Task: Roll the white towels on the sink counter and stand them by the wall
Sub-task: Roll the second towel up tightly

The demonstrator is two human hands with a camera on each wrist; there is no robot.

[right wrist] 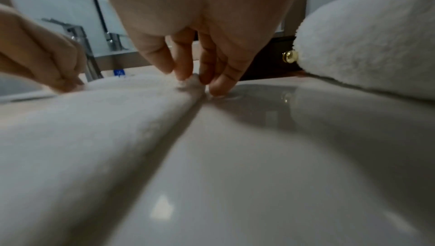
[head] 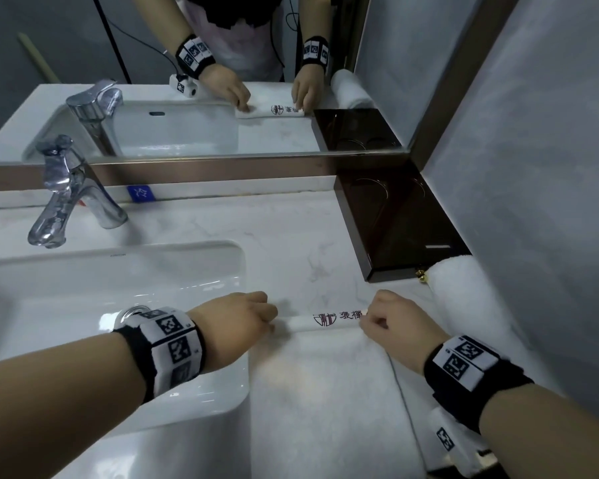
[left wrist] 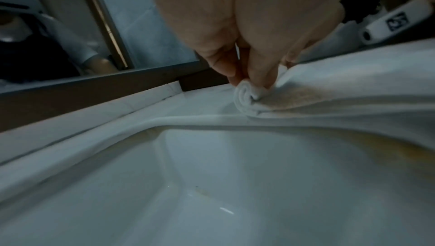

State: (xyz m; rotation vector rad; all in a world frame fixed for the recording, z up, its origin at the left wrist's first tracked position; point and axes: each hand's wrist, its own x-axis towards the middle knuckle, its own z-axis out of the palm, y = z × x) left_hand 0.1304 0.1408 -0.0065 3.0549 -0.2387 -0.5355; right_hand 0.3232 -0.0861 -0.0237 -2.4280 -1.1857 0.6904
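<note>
While the white towel (head: 325, 382) is lying flat on the counter (head: 291, 243) beside the sink (head: 118, 271), the left hand (head: 236, 323) and right hand (head: 391, 323) are each pinching an end of its started roll (head: 325, 321), apparently tight, running left to right between them.

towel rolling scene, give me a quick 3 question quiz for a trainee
1. True or false: both hands pinch the rolled far edge of the flat towel.
2. Where is the finished roll? A) in the sink B) by the right wall, next to the dark box C) under the tap
3. Fill in: the flat towel's left edge lies beside the ____.

Key
1. True: the left hand and right hand each pinch one end.
2. B: beside the dark box.
3. Sink.
</note>
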